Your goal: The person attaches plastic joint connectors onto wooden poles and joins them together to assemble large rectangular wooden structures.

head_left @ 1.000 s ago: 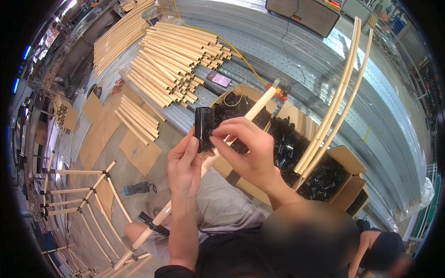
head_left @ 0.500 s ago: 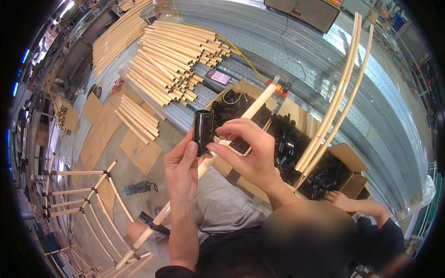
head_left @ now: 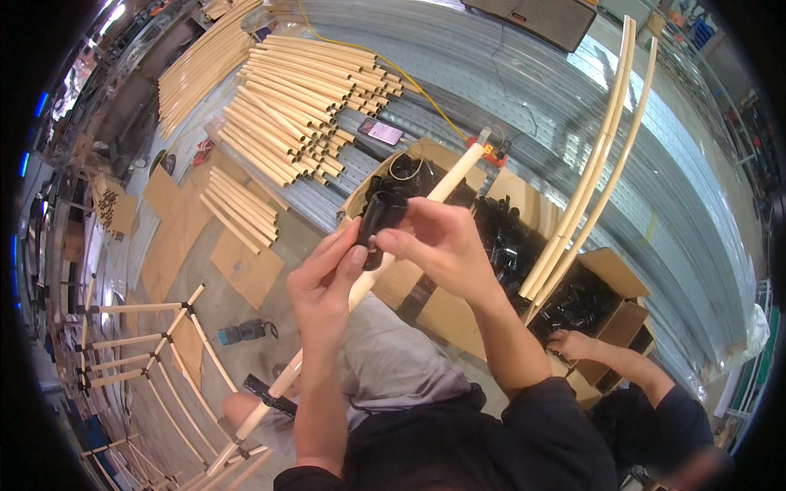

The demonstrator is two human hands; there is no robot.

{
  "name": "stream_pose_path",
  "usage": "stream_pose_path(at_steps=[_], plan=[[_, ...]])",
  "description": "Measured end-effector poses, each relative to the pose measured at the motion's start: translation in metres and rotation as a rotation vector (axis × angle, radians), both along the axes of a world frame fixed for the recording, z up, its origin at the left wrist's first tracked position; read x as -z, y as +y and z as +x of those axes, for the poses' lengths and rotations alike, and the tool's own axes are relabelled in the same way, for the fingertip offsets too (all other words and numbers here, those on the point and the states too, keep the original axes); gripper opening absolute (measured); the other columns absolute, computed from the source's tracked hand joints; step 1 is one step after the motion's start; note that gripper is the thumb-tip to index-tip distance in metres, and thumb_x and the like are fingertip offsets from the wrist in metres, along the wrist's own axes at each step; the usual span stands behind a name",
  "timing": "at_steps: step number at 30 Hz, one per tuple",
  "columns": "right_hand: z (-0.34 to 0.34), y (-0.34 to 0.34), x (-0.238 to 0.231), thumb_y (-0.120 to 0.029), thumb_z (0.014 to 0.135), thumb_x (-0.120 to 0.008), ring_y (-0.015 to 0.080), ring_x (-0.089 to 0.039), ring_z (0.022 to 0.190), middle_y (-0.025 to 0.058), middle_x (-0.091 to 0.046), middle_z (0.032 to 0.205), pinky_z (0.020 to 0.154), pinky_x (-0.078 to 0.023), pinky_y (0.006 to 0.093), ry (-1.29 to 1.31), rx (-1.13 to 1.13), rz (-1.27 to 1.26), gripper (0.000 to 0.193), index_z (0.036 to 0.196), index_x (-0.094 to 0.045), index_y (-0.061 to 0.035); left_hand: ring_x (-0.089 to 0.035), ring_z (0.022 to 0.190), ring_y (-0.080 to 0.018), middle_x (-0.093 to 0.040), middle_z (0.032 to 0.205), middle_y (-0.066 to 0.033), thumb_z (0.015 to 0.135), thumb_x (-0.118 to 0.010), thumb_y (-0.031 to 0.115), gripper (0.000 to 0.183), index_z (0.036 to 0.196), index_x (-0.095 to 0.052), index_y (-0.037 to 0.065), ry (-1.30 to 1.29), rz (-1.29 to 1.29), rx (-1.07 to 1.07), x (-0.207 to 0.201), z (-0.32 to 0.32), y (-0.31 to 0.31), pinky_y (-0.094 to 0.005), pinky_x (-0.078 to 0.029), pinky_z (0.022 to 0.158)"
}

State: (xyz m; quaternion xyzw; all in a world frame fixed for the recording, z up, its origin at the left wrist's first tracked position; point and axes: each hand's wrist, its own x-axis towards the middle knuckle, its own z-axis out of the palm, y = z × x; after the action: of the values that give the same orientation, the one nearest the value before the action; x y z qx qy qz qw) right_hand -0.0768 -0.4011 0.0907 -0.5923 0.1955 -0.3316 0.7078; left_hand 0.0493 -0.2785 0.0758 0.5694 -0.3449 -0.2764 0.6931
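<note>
Between my two hands is a glossy black, half-round pipe connector [head_left: 379, 214], held up in front of me. The fingers of my left hand [head_left: 323, 274] pinch its lower left side. My right hand [head_left: 446, 250] grips its right side with thumb and fingers. Below them a long beige pipe [head_left: 458, 173] runs diagonally past my lap. Farther down that pipe, another black connector [head_left: 268, 397] sits around it near my knee. Part of the pipe is hidden behind my hands.
Cardboard boxes of black connectors [head_left: 506, 245] stand ahead and to the right. A co-worker's hand [head_left: 573, 345] reaches into the right one. Beige pipes [head_left: 295, 106] are stacked on metal sheets, near a phone [head_left: 381, 131]. A power tool [head_left: 246, 331] and pipe frames [head_left: 135, 339] are left.
The black connector has turned and tilted to the right, showing its hollow end. My right hand has closed in on it. The co-worker's hand has shifted slightly left.
</note>
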Motion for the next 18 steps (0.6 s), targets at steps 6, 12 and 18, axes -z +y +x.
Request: stream_pose_path(at_steps=[6,12,18], plan=[[-0.006,-0.031,0.014,-0.012,0.086,-0.078,0.0074,-0.067,0.077,0.0071,-0.074,0.088,0.066,-0.051,0.0217,-0.004,0.010,0.095,0.020,0.095,-0.070,0.0046,-0.064,0.098,-0.0108,-0.068,0.120,-0.0104,0.094,-0.066,0.001,0.029,0.123,-0.067,-0.004,-0.063,0.088,0.063,-0.004,-0.001,-0.031,-0.0231,-0.051,0.085],[-0.012,-0.053,0.017,-0.012,0.087,-0.076,0.0085,-0.066,0.071,0.0054,-0.072,0.083,0.064,-0.052,0.0227,0.031,0.018,0.123,0.019,0.097,-0.070,0.0039,-0.064,0.092,-0.0088,-0.069,0.116,-0.0091,0.095,-0.065,0.003,0.028,0.122,-0.068,-0.003,-0.160,0.049,0.048,0.011,-0.006,-0.058,-0.0215,-0.052,0.080],[-0.017,-0.076,0.014,-0.021,0.087,-0.076,0.0114,-0.068,0.072,0.0066,-0.072,0.085,0.068,-0.056,0.0245,0.198,0.015,0.075,0.027,0.100,-0.073,0.0030,-0.064,0.091,-0.0098,-0.070,0.112,-0.0096,0.097,-0.063,0.005,0.029,0.125,-0.065,-0.004,0.012,0.083,0.103,0.009,-0.009,-0.077,-0.0229,-0.053,0.080]])
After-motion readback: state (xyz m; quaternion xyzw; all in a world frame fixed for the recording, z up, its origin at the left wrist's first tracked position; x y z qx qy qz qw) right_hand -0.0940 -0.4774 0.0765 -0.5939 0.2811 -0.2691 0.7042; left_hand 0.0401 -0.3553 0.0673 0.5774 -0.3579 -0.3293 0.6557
